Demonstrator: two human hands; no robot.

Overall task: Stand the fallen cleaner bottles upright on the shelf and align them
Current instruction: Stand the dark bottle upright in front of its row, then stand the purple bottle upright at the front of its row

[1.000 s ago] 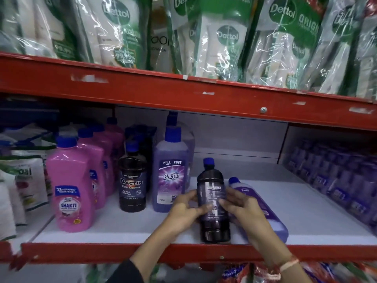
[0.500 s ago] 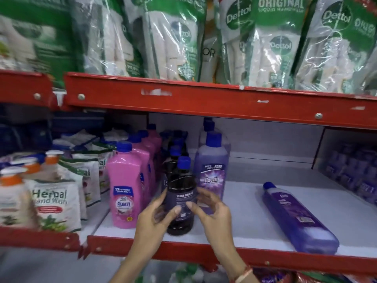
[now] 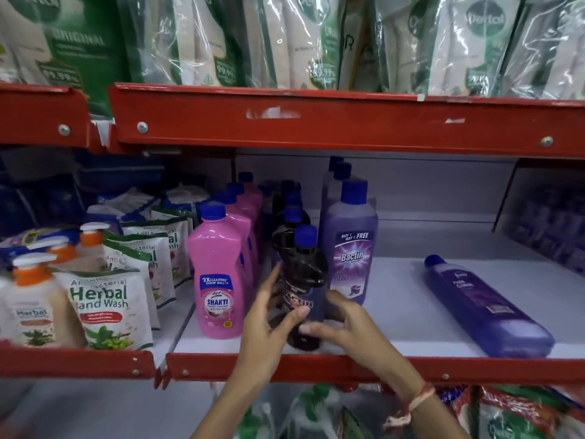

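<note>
A dark cleaner bottle (image 3: 300, 274) with a blue cap stands upright at the front of the white shelf (image 3: 399, 299), at the head of a row of dark bottles. My left hand (image 3: 269, 315) wraps its left side. Fingers of my right hand (image 3: 345, 324) press its lower right side. A purple cleaner bottle (image 3: 484, 308) lies flat on the shelf to the right, cap pointing to the back. An upright purple Bactin bottle (image 3: 349, 248) stands just right of the dark one. A pink Shakti bottle (image 3: 218, 280) leads a pink row on the left.
Herbal hand wash pouches (image 3: 107, 312) and pump bottles (image 3: 31, 299) fill the neighbouring shelf on the left. Green Dettol refill packs (image 3: 316, 39) hang over the red upper shelf beam (image 3: 316, 122). The red front lip (image 3: 474, 369) edges the shelf. More purple bottles (image 3: 550, 226) sit far right.
The dark bottle moved left, from beside the lying purple bottle to the front of the dark row between the pink and purple bottles. Both hands stayed on it. The view shifted left.
</note>
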